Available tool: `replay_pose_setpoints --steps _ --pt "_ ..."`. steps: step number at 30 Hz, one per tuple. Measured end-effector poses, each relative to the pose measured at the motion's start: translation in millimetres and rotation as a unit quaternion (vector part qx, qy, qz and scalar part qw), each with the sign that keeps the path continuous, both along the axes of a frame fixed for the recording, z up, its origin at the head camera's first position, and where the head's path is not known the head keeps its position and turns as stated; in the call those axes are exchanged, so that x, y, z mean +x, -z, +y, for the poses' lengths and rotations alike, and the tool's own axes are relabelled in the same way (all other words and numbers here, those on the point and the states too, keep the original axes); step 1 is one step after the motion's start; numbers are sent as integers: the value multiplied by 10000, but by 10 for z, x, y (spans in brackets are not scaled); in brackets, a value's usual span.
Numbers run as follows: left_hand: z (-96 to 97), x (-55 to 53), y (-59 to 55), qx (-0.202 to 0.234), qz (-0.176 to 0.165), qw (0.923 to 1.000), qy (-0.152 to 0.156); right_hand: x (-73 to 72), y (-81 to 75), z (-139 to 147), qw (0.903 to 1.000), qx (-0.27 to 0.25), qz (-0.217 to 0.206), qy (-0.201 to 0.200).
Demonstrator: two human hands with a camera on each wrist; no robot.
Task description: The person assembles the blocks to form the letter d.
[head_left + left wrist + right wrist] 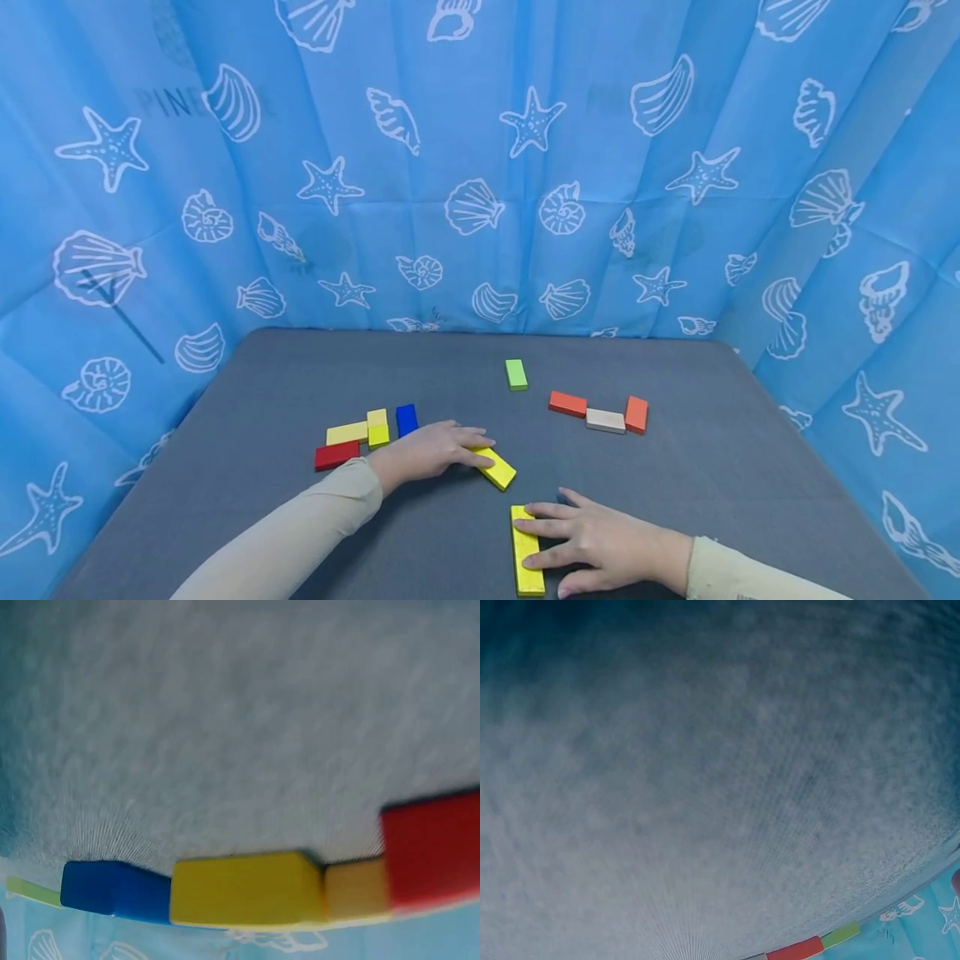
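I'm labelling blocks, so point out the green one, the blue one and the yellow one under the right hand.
Green block [516, 372]: head view, top face.
Blue block [407, 419]: head view, top face.
Yellow block [524, 545] under the right hand [603, 542]: head view, bare middle of top face.

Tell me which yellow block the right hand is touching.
The long yellow block lowest in the head view, with fingers of the right hand on it. The left hand touches a different yellow block; other yellows sit by the red block.
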State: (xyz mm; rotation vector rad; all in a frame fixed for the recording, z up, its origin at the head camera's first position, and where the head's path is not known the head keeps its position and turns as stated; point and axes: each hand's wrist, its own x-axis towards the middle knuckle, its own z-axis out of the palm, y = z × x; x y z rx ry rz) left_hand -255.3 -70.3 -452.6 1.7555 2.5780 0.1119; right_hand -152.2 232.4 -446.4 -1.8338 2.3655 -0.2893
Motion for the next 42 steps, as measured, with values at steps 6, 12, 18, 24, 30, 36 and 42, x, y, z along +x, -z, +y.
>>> replay_pose_setpoints --steps 6,12,18,24,30,36,42 --pt "80 94 5 -160 447 9963 -717 -13 6 -21 10000 -9 -38 -23" --pt "202 354 29 -272 -264 9718 -2328 -5 4 -2 9999 12 -130 29" --pt "377 531 47 -423 -687 9513 -2976 4 2 12 9998 -15 -184 33" --pt "500 561 66 -603 -616 9387 -3337 -1 -2 -4 9998 -14 -179 49" --pt "562 551 76 -589 -413 9377 -3398 -8 -5 -1 9997 66 -211 86" --pt "536 454 65 -266 -719 9497 -3037 -18 -11 -8 9997 105 -207 80" --pt "458 233 47 -141 -1188 9713 -2055 -12 0 -8 9998 62 -199 34"
